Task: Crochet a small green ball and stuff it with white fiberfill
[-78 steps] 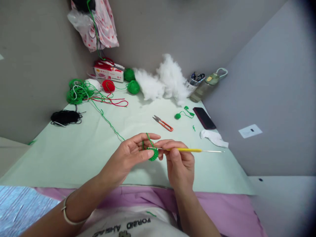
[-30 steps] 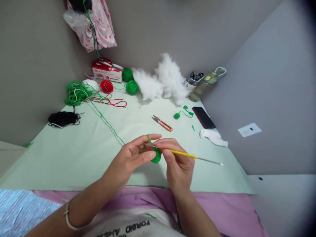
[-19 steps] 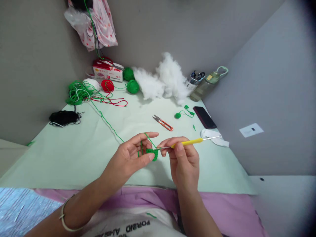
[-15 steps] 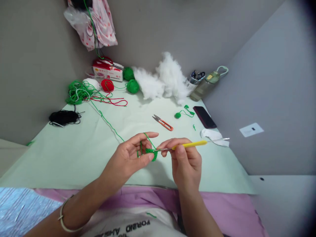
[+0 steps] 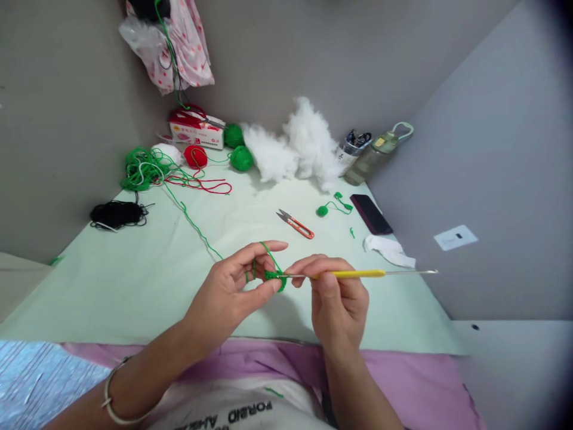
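Note:
My left hand (image 5: 237, 283) pinches a small green crochet piece (image 5: 282, 283) between thumb and fingers. Green yarn (image 5: 197, 230) trails from a tangled heap at the back left to this hand, passing over its raised index finger. In my right hand (image 5: 338, 298) is a crochet hook with a yellow handle (image 5: 362, 274), gripped between thumb and fingers. One metal end of the hook meets the green piece; the other points right. Exactly how the tip sits in the stitches is too small to make out.
Orange thread snips (image 5: 295, 224) lie beyond my hands. Farther back are white stuffing (image 5: 308, 146), green yarn balls (image 5: 241, 158), a red ball (image 5: 196, 156) and tangled green yarn (image 5: 141, 170). Black yarn (image 5: 117, 214) sits left; a phone (image 5: 371, 214) and bottle (image 5: 373, 156) stand right.
The crochet hook has swung from tilting up at its right end to nearly level, and reaches slightly farther right. My left hand keeps its hold on the green piece.

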{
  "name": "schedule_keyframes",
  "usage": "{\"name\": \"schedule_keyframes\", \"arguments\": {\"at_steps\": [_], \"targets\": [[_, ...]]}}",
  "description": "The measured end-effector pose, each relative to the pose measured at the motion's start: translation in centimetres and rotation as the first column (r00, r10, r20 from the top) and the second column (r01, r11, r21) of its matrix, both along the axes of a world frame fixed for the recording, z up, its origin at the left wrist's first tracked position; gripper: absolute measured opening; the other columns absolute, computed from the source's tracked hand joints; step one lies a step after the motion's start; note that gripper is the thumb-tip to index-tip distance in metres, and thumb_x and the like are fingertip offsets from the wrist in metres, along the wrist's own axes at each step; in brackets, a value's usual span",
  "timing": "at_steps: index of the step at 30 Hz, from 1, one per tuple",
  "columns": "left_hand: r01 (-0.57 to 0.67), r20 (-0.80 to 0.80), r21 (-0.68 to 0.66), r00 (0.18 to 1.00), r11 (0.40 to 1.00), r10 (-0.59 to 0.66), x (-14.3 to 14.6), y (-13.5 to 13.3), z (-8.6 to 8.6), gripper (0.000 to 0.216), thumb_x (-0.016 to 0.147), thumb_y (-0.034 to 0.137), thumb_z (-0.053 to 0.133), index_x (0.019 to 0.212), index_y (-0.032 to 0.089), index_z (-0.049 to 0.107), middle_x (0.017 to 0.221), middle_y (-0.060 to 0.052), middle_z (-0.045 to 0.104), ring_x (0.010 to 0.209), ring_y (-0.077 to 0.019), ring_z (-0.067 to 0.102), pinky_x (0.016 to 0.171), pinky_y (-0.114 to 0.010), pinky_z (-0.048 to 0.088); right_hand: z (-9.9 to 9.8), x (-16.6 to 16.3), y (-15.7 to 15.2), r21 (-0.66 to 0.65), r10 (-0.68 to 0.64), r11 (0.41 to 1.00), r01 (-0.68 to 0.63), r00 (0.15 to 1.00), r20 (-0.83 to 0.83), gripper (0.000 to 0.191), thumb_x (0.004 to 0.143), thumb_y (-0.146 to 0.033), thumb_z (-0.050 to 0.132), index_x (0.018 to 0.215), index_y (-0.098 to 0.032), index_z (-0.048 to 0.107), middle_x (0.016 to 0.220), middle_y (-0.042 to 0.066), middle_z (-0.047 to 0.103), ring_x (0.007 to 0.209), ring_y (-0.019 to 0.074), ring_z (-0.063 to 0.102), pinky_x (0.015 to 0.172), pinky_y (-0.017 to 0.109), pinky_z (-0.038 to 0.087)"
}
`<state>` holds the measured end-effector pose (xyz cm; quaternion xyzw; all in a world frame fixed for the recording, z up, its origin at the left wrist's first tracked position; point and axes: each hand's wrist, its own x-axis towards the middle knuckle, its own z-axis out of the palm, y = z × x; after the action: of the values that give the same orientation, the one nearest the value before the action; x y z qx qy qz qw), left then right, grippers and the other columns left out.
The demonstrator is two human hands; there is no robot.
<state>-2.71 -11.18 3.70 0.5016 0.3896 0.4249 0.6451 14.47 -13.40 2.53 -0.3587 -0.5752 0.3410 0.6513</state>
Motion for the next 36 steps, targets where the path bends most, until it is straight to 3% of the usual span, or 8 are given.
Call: {"name": "schedule_keyframes", "arguments": {"at_steps": [7,12,15,19,23,26,29,36], "targets": [[-0.063,-0.09,0.096,0.993,0.993,0.071,0.3,0.0,0.5,0.038,0.082,0.02,0.074,0.12,0.027,0.075,0.087,0.0,0.061,0.087,-0.0154,0.06,0.085,-0.028,0.051,0.7,0.4,-0.4,0.163,-0.043,0.987,-0.009,0.95,0.31,0.025,0.102,-0.014,0.05,0.111,-0.026,0.071,0.095,0.006,0.077,0.09,0.021,0.071,0.076,0.038,0.055],[-0.113,-0.171,0.318,0.97,0.941,0.174,0.4,0.0,-0.1,0.037,0.086,0.017,0.07,0.121,0.026,0.075,0.091,-0.001,0.061,0.085,-0.0148,0.058,0.086,-0.028,0.05,0.2,0.3,-0.6,0.388,-0.253,0.922,0.001,0.761,0.597,0.035,0.096,-0.008,0.056,0.126,-0.023,0.065,0.107,0.012,0.077,0.092,0.0219,0.07,0.076,0.038,0.058],[-0.115,-0.11,0.244,0.983,0.963,0.145,0.5,-0.2,-0.3,0.035,0.09,0.021,0.07,0.125,0.026,0.073,0.092,-0.001,0.061,0.088,-0.0152,0.057,0.088,-0.028,0.049,-0.6,0.1,-0.7,0.462,-0.379,0.885,0.064,0.675,0.633,0.046,0.092,-0.008,0.064,0.131,-0.031,0.067,0.111,0.009,0.077,0.093,0.0223,0.071,0.075,0.036,0.06],[0.014,0.184,-0.059,0.983,0.998,-0.003,0.6,-0.2,-0.3,0.046,0.088,0.033,0.077,0.133,0.025,0.068,0.086,0.0,0.06,0.079,-0.013,0.056,0.077,-0.025,0.049,-1.8,-0.1,-0.5,0.505,-0.465,0.85,0.149,0.661,0.589,0.057,0.086,-0.006,0.073,0.13,-0.042,0.07,0.111,0.004,0.077,0.094,0.0229,0.072,0.074,0.036,0.061],[0.251,0.41,-0.255,0.903,0.934,-0.131,0.3,0.4,-0.5,0.055,0.085,0.033,0.08,0.137,0.024,0.067,0.082,0.001,0.057,0.067,-0.0092,0.046,0.062,-0.022,0.04,-1.6,0.0,-0.2,0.433,-0.346,0.89,0.145,0.832,0.434,0.04,0.095,-0.015,0.065,0.127,-0.036,0.072,0.111,0.007,0.076,0.094,0.0237,0.071,0.074,0.041,0.06],[0.237,0.389,-0.267,0.913,0.934,-0.121,0.0,0.8,-0.3,0.046,0.086,0.03,0.078,0.131,0.023,0.072,0.087,-0.001,0.059,0.071,-0.011,0.048,0.065,-0.024,0.04,-0.4,0.1,-0.1,0.216,-0.189,0.965,0.146,0.962,0.196,0.025,0.101,-0.018,0.055,0.108,-0.028,0.077,0.092,0.006,0.076,0.08,0.0205,0.069,0.068,0.038,0.057],[0.137,0.293,-0.184,0.953,0.973,-0.079,-0.2,0.7,-0.1,0.037,0.086,0.03,0.077,0.123,0.025,0.077,0.09,-0.001,0.06,0.08,-0.0139,0.052,0.077,-0.026,0.043,0.3,0.1,0.0,0.01,-0.074,0.997,0.075,0.996,-0.04,0.021,0.103,-0.022,0.055,0.096,-0.025,0.075,0.084,0.004,0.073,0.069,0.0163,0.064,0.061,0.033,0.054],[0.085,0.248,-0.1,0.967,0.991,-0.058,0.7,0.0,-0.4,0.048,0.085,0.028,0.08,0.131,0.033,0.071,0.095,0.0,0.062,0.097,-0.0172,0.058,0.095,-0.031,0.044,-0.2,-0.4,0.2,-0.061,0.055,0.996,-0.064,0.988,-0.141,0.018,0.101,-0.026,0.06,0.097,-0.025,0.078,0.089,0.005,0.072,0.079,0.0155,0.067,0.067,0.029,0.056]]}}
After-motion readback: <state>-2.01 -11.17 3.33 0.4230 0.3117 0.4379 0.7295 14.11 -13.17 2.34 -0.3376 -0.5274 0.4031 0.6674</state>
